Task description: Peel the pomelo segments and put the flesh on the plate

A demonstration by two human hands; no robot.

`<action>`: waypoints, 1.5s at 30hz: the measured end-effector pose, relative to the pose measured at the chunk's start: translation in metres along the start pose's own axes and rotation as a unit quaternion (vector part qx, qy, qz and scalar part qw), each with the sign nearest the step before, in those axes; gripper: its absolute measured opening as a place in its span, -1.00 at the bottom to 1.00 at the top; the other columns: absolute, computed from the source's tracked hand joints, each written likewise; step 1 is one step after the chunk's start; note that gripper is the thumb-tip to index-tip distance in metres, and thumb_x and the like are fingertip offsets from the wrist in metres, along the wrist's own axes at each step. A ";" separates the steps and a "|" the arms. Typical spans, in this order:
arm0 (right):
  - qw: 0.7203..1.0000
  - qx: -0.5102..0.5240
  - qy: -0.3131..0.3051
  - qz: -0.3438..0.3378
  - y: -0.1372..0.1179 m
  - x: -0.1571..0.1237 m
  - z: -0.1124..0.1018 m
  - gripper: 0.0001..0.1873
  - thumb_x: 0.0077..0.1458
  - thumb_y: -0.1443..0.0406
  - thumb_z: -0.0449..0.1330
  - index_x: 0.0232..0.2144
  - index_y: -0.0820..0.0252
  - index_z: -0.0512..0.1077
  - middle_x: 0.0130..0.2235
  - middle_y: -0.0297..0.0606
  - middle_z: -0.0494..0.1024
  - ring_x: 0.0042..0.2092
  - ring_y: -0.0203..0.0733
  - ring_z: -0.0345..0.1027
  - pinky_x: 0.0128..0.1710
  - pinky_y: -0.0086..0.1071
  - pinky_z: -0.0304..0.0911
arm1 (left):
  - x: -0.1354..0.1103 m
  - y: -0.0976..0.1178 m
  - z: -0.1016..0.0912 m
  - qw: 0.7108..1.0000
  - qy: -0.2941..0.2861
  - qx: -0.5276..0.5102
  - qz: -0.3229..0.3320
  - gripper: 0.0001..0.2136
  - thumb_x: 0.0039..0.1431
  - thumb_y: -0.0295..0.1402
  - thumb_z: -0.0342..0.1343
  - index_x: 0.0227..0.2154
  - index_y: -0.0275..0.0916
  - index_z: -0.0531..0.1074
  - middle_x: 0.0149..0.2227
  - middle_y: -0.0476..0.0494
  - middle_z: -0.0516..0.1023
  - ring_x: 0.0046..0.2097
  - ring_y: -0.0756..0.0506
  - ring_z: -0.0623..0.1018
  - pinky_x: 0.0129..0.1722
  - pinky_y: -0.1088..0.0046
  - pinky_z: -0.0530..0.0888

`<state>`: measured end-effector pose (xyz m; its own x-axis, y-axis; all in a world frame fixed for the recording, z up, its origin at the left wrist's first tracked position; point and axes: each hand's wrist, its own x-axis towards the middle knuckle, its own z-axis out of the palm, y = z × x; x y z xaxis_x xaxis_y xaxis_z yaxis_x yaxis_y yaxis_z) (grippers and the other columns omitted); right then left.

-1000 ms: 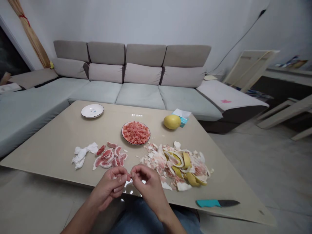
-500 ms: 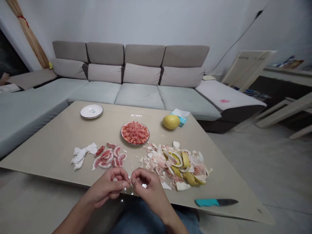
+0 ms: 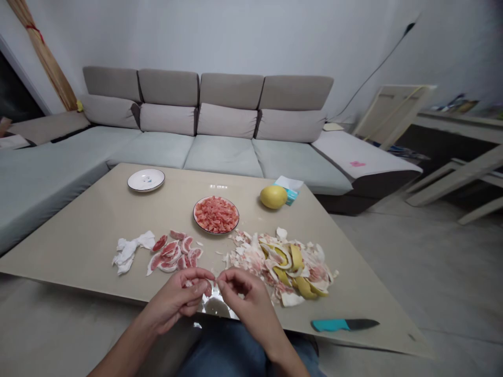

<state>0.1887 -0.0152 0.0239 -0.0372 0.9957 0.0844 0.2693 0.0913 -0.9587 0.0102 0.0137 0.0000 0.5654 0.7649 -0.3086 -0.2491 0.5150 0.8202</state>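
Fabric sectional sofa [image 3: 223,120] with taupe cushions occupies the far wall. In front of it stands a low table [image 3: 90,235] with a glossy beige top. Right of centre lies a heap of pomelo peel [image 3: 283,269], with thick white pith and yellow rind. Behind it, a round ceramic plate [image 3: 216,198] contains a mound of pink pomelo pulp [image 3: 216,215]. A whole yellow pomelo [image 3: 273,197] rests beyond the heap; a smaller white plate [image 3: 146,180] sits far left. Peeled pomelo segments [image 3: 173,256] lie beside crumpled tissue [image 3: 128,252]. A teal-handled kitchen knife [image 3: 346,324] lies near the table edge. The left hand [image 3: 173,298] pinches a small pink pulp fragment [image 3: 208,288] between narrowly closed fingers. The right hand [image 3: 251,303] curls just beside it, fingertips close together; any contents cannot be determined.
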 end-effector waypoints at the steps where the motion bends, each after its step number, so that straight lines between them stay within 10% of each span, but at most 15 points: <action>1: 1.000 -0.015 -0.001 -0.004 -0.001 0.000 0.000 -0.81 0.07 0.26 0.14 -0.51 0.21 0.46 -0.54 -0.35 0.40 -0.49 -0.29 0.21 -0.49 -0.46 0.12 | 0.002 0.000 0.002 1.000 0.000 0.001 0.002 -0.68 0.03 -0.21 0.30 -0.20 -0.28 0.50 -0.43 0.00 0.38 -0.59 0.18 0.01 -0.64 0.59 -0.12; 17: 0.974 -0.192 0.005 -0.117 0.005 -0.005 0.000 -0.84 -0.13 0.50 0.09 -0.55 0.17 0.39 -0.55 -0.41 0.37 -0.50 -0.31 0.24 -0.50 -0.47 0.05 | 0.005 0.004 0.005 0.985 -0.018 0.172 -0.002 -0.71 -0.03 -0.13 0.30 -0.44 -0.30 0.58 -0.66 0.12 0.18 -0.62 0.11 0.05 -0.65 0.54 -0.03; 24: 0.958 -0.241 0.079 -0.134 0.019 0.004 -0.018 -0.84 -0.03 0.48 0.07 -0.52 0.16 0.36 -0.52 -0.36 0.38 -0.47 -0.27 0.27 -0.46 -0.44 0.12 | 0.011 0.021 -0.010 0.955 -0.067 0.283 -0.057 -0.73 -0.07 -0.16 0.30 -0.43 -0.29 0.63 -0.60 -0.01 0.45 -0.65 0.10 0.18 -0.68 0.55 0.05; 31: 0.926 -0.348 0.137 -0.056 0.060 0.033 -0.046 -0.73 0.14 0.42 0.02 -0.21 0.17 0.49 -0.23 -0.15 0.60 -0.24 -0.09 0.47 -0.27 -0.33 0.25 | 0.103 0.067 -0.043 0.889 0.076 0.443 0.083 -0.72 0.10 -0.18 0.19 -0.29 -0.33 0.58 -0.36 -0.13 0.60 -0.37 -0.09 0.52 -0.42 0.45 0.42; 36: 0.912 -0.387 0.136 -0.005 0.074 0.049 -0.039 -0.76 0.16 0.34 0.09 -0.46 0.14 0.53 -0.45 -0.18 0.61 -0.39 -0.10 0.48 -0.45 -0.39 0.10 | 0.180 0.091 -0.057 0.823 0.119 0.546 0.101 -0.75 0.23 -0.27 0.12 -0.10 -0.29 0.45 -0.05 -0.16 0.51 -0.10 -0.19 0.54 -0.14 0.18 0.51; 45: 0.911 -0.381 0.126 0.094 0.092 0.051 -0.044 -0.73 0.21 0.28 0.04 -0.45 0.14 0.48 -0.43 -0.21 0.59 -0.37 -0.14 0.45 -0.44 -0.40 0.02 | 0.218 0.110 -0.068 0.768 0.107 0.627 0.073 -0.71 0.23 -0.29 0.11 -0.02 -0.26 0.41 0.03 -0.19 0.47 -0.06 -0.19 0.52 -0.12 0.15 0.51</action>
<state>0.2537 0.0445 -0.0480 0.2754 0.9572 0.0893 0.8414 -0.1951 -0.5040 0.0525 0.2631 -0.0100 0.4272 0.8946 -0.1315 0.7320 -0.2568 0.6310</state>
